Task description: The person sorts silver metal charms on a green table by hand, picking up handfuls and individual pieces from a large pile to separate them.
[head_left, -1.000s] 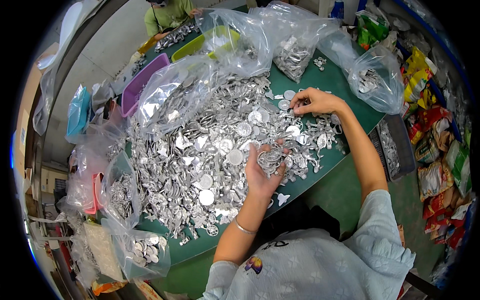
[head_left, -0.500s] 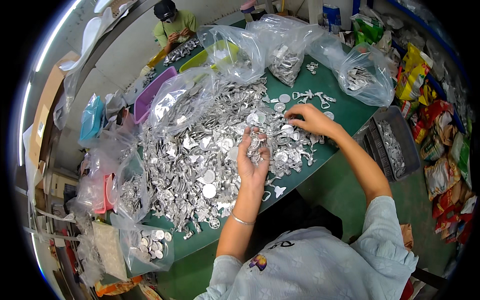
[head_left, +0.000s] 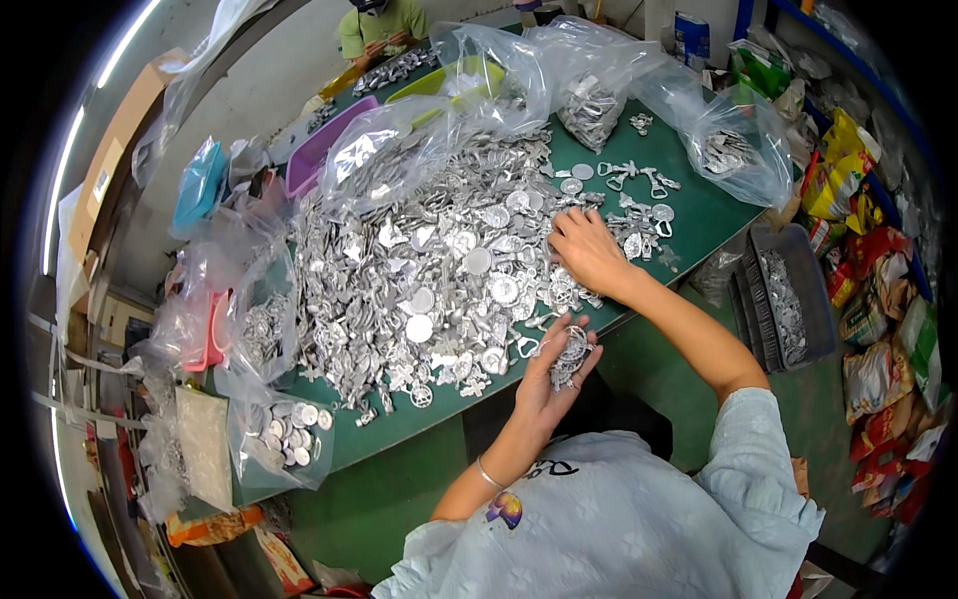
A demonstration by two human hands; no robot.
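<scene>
A wide heap of small silver-coloured metal castings [head_left: 439, 250] covers much of the green table [head_left: 714, 205]. My left hand [head_left: 544, 389] is at the table's near edge, palm turned up. Its fingers curl around a small cluster of metal castings [head_left: 571, 357]. Over the heap's right side my right hand [head_left: 591, 255] lies palm down, fingers apart and touching the pieces; its fingertips are partly hidden among them. Bottle-opener-shaped pieces [head_left: 654, 180] and flat round discs [head_left: 582, 172] lie beyond the right hand.
Clear plastic bags of castings [head_left: 591, 110] stand along the far side. A bag of round discs [head_left: 289, 439] sits at the near left. A purple tray [head_left: 317, 150] borders the heap. Grey crates [head_left: 798, 290] stand right of the table. Another person [head_left: 384, 30] works at the far end.
My left hand has drawn back from the heap to the near edge with its castings. My right hand has moved slightly left and down onto the pieces. The view has shifted.
</scene>
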